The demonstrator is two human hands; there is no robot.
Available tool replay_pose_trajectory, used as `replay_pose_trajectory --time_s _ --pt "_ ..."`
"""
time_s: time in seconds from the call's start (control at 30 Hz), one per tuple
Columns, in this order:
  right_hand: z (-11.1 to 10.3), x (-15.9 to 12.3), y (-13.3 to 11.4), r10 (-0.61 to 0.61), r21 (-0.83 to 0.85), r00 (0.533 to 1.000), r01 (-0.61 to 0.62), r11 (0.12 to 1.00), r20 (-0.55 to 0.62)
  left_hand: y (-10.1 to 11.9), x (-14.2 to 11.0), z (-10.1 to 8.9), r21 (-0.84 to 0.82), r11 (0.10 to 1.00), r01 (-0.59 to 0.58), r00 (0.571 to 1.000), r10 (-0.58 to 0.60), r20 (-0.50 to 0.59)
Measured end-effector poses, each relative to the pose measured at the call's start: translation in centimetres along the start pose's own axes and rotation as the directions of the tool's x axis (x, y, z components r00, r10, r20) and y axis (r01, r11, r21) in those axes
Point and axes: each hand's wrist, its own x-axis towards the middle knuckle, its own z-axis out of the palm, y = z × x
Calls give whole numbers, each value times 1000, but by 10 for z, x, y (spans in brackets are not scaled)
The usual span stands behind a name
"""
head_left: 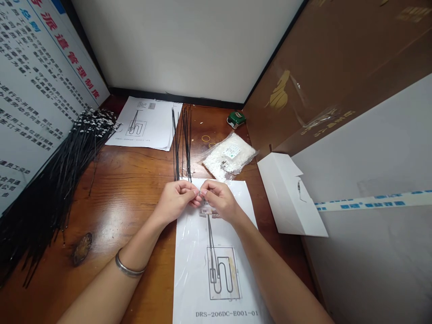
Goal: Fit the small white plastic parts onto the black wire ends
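Note:
My left hand (180, 198) and my right hand (219, 198) meet fingertip to fingertip above the top of a printed drawing sheet (192, 270). Both are closed in a pinch around something tiny and pale between them, too small to name. Just beyond my fingers lie several thin black wires (186, 144), running away from me in two loose groups. Whether one of them reaches into my fingers cannot be made out. A clear plastic bag of small white parts (229, 155) rests past my right hand, close to the sheet's top edge.
On the left lies a big bundle of black wires (60, 180) with white ends. Papers with a drawing (145, 123) sit at the back, a green tape measure (236, 119) at back right. A folded white card (286, 193) stands by the right wall, below a brown cardboard panel (324, 67).

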Motion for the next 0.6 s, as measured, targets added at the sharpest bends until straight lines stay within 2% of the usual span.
replay_pose_trajectory --time_s 0.4,0.5,0.6 --pt "0 0 -6 14 -62 1000 -13 998 11 -4 1 0 56 998 -14 1000 13 6" --pt "3 0 -6 -19 -70 1000 17 997 -22 -5 1 1 54 998 -38 999 39 -25" --pt "5 0 -3 -24 2 997 24 1000 -75 -6 1 2 38 995 -88 994 90 -55"
